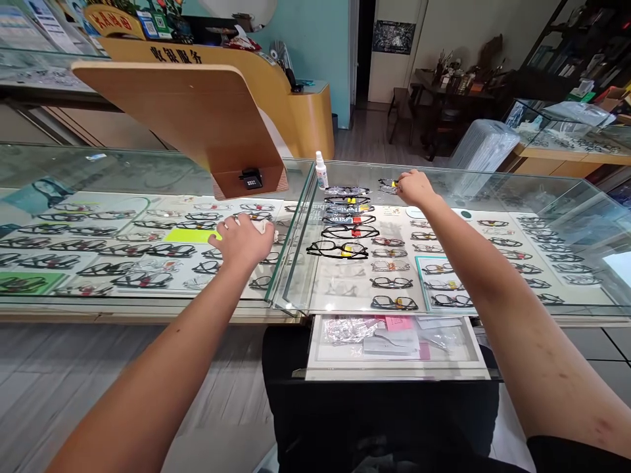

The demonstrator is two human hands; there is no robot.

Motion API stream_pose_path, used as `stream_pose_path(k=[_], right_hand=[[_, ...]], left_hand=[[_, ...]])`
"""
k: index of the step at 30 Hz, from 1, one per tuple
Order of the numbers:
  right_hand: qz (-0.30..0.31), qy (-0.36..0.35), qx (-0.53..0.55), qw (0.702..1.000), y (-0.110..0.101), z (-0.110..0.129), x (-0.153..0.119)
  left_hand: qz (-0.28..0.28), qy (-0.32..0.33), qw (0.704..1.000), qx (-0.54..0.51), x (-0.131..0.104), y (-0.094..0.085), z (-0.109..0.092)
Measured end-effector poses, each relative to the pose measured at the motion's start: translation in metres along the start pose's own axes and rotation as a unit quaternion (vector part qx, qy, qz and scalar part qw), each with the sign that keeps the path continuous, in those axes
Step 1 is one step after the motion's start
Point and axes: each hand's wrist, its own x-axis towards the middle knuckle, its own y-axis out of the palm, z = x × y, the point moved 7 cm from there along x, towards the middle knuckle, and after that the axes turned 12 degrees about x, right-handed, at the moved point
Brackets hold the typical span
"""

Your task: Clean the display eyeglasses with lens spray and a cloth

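Note:
My right hand (418, 188) is at the far edge of the glass counter, its fingers closed on a pair of glasses (388, 186) at the counter top. To its left, a column of dark-framed glasses (350, 232) lies on the glass, several with yellow or red tags on the lenses. A small white spray bottle (321, 171) stands upright behind that column. My left hand (242, 240) is over the left counter, with its fingers curled. Some white cloth (266, 226) shows between its thumb and fingers, mostly hidden by the hand.
Rows of glasses (392, 282) lie under the glass counter top (296, 282). A drawer (315, 358) with plastic bags and papers is pulled out in front of me. A tilted brown board (182, 105) stands on the left counter. Behind is a yellow cashier desk (310, 121).

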Motion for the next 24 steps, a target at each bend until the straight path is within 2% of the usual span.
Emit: stream_pose_path(k=[5, 9, 11, 13, 15, 17, 19, 20, 22, 24], right_hand=[[0.013, 0.059, 0.01, 0.998, -0.019, 0.007, -0.018], [-0.023, 0.041, 0.037, 0.998, -0.062, 0.037, -0.046], [-0.06, -0.012, 0.122, 0.991, -0.095, 0.069, -0.073], [-0.055, -0.07, 0.203, 0.975, -0.127, 0.109, -0.111], [0.006, -0.116, 0.294, 0.949, -0.15, 0.151, -0.155], [0.112, -0.145, 0.402, 0.897, -0.159, 0.191, -0.199], [0.241, -0.141, 0.46, 0.843, -0.149, 0.222, -0.239], [0.283, -0.139, 0.472, 0.823, -0.139, 0.233, -0.256], [0.326, -0.141, 0.474, 0.806, -0.111, 0.246, -0.279], [0.335, -0.137, 0.463, 0.809, -0.074, 0.25, -0.292]], left_hand=[[0.003, 0.0, 1.0, 0.0, -0.001, -0.003, -0.002], [0.01, 0.003, 1.0, 0.002, -0.002, -0.004, -0.002], [0.014, 0.008, 1.0, 0.003, -0.001, -0.002, -0.002], [0.018, 0.009, 1.0, 0.005, 0.0, 0.0, -0.002], [0.019, 0.006, 1.0, 0.008, 0.001, 0.003, 0.0], [0.018, 0.004, 1.0, 0.01, 0.002, 0.005, 0.001], [0.016, 0.001, 1.0, 0.011, 0.003, 0.006, 0.001], [0.016, 0.002, 1.0, 0.011, 0.003, 0.007, 0.001], [0.017, 0.001, 1.0, 0.011, 0.004, 0.008, 0.001], [0.018, 0.002, 1.0, 0.009, 0.004, 0.008, 0.001]])
